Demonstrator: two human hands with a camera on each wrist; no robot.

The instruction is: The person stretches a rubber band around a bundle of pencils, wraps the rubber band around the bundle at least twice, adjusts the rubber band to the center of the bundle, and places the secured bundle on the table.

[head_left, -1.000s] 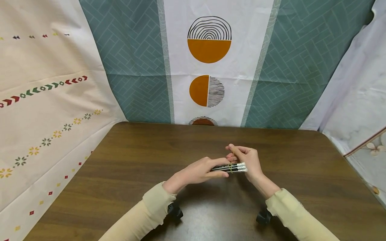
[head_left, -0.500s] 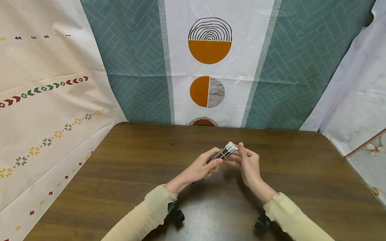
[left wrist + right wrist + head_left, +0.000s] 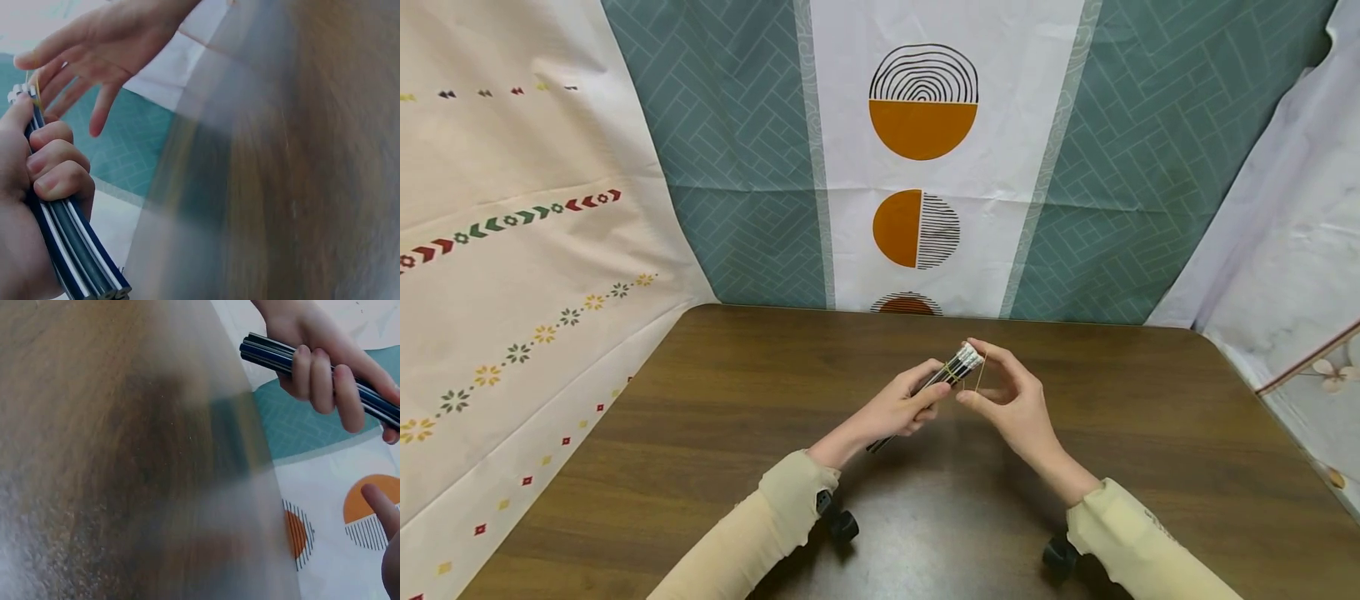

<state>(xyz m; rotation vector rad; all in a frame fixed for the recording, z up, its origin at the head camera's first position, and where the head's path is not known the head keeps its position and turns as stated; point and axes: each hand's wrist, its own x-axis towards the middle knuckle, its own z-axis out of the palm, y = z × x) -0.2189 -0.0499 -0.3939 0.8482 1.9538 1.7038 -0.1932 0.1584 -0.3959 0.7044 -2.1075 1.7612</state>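
My left hand (image 3: 897, 408) grips a bundle of dark pencils with white stripes (image 3: 70, 240). Their white eraser ends (image 3: 972, 356) point up and away to the right. A yellowish rubber band (image 3: 953, 372) wraps the bundle near those ends. At the eraser ends is my right hand (image 3: 1024, 410), its thumb and fingers spread apart with a stretched strand of rubber band (image 3: 981, 373) between them. In the left wrist view the right hand (image 3: 122, 40) reaches in beside the bundle's top. The right wrist view shows the pencils' lower ends (image 3: 265, 353) sticking out below the left hand.
A brown wooden table (image 3: 760, 375) lies beneath both hands. Patterned cloth (image 3: 745, 167) hangs behind it, with pale cloths on either side. Black wrist cameras (image 3: 844, 527) show under both sleeves.
The bundle has turned from nearly level to slanting up, eraser ends away. My right hand's thumb and fingers, close together half a second ago, now spread wide with the band stretched between them.
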